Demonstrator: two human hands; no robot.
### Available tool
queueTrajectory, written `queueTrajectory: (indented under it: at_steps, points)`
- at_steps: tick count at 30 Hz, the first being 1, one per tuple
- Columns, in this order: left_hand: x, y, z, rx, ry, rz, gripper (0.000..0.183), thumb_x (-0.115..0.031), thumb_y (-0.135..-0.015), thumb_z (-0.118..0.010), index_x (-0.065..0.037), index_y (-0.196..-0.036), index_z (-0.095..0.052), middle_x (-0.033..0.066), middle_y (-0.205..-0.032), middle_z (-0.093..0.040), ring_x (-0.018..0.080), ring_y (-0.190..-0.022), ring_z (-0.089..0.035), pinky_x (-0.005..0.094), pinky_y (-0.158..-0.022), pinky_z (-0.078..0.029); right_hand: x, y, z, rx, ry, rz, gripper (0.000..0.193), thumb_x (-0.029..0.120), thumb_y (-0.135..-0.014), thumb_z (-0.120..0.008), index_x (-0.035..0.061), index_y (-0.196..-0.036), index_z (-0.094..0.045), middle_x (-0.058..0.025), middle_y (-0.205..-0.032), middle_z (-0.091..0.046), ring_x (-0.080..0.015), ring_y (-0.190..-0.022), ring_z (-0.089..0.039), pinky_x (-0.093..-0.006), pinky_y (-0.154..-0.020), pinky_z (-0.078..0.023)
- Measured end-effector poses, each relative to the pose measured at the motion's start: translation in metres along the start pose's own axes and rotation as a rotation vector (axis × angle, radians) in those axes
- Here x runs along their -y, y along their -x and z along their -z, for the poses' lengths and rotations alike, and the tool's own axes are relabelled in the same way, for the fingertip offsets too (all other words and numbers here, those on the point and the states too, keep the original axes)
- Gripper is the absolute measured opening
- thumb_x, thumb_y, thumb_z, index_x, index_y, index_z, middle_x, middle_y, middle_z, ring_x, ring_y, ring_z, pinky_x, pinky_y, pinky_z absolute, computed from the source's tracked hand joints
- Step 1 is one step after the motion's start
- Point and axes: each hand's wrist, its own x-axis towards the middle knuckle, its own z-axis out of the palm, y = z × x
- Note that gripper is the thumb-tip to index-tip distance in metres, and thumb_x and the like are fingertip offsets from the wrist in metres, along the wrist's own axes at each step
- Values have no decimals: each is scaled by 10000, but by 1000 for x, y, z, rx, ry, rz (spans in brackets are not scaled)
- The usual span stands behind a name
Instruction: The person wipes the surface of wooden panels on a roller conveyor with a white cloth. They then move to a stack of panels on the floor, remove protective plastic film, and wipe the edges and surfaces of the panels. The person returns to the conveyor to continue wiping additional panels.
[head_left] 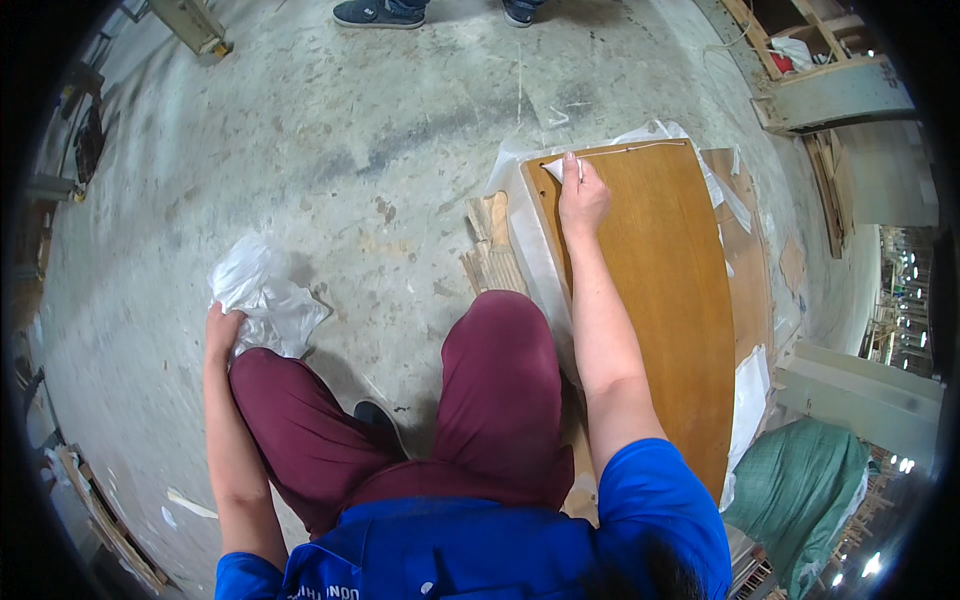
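Observation:
My left hand (225, 326) is closed on a crumpled bundle of thin white plastic sheeting (268, 300), held low beside my left knee. At the far end of a brown wooden panel (650, 290) on my right, my right hand (582, 200) is closed on a small white wad (562, 170); whether it is cloth or plastic I cannot tell. The hand rests at the panel's far left corner, next to a small dark hole (545, 180). Running from there along the far edge is a thin white cord (630, 150). White wrapping (528, 230) lies along the panel's left side.
Striped cardboard scraps (492, 250) lie left of the panel, and brown cardboard (745, 270) sticks out on its right. Another person's dark shoes (380, 13) stand at the far edge. A green woven sack (800, 490) is at the lower right, near a grey metal beam (860, 385).

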Motion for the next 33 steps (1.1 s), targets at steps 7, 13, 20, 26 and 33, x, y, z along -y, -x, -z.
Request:
queueTrajectory:
  at_steps: [7, 13, 20, 26, 33]
  points:
    - [-6, 0, -1, 19, -73, 22, 397, -146, -681, -572, 6, -1047, -601, 142, -969, -653, 232, -844, -609, 334, -746, -460, -2, 0, 3, 9, 36, 6, 385, 415, -888, -525, 73, -749, -638, -173, -647, -596, -363, -607, -594, -428, -525, -427]
    - [-3, -2, 1, 71, -17, -26, 410, -132, -680, -581, 35, -1054, -579, 144, -948, -645, 223, -831, -601, 330, -735, -460, -3, 16, 9, 43, -49, 1, 358, 391, -881, -544, 68, -770, -652, -171, -659, -605, -349, -608, -603, -407, -530, -441]
    - [-7, 0, -1, 66, 36, 31, 411, -203, -678, -603, 16, -1025, -613, 162, -945, -663, 268, -869, -620, 355, -772, -460, -5, 38, 24, -18, -78, 2, 299, 329, -880, -567, 69, -751, -643, -168, -645, -598, -337, -589, -598, -399, -515, -433]
    - [-35, -3, -12, 53, -154, -14, 432, -215, -666, -607, 28, -1023, -607, 209, -978, -649, 332, -934, -612, 380, -813, -459, -2, 37, 27, -24, -27, 41, 328, 340, -882, -563, 62, -714, -612, -157, -620, -584, -343, -562, -578, -408, -496, -414]
    - [-102, -12, -55, 207, -262, -195, 460, -213, -685, -587, -21, -1103, -587, 235, -1048, -619, 380, -1018, -571, 411, -868, -441, -4, 43, 33, -12, -58, 16, 335, 341, -877, -570, 59, -702, -613, -161, -592, -566, -328, -530, -561, -394, -480, -406]
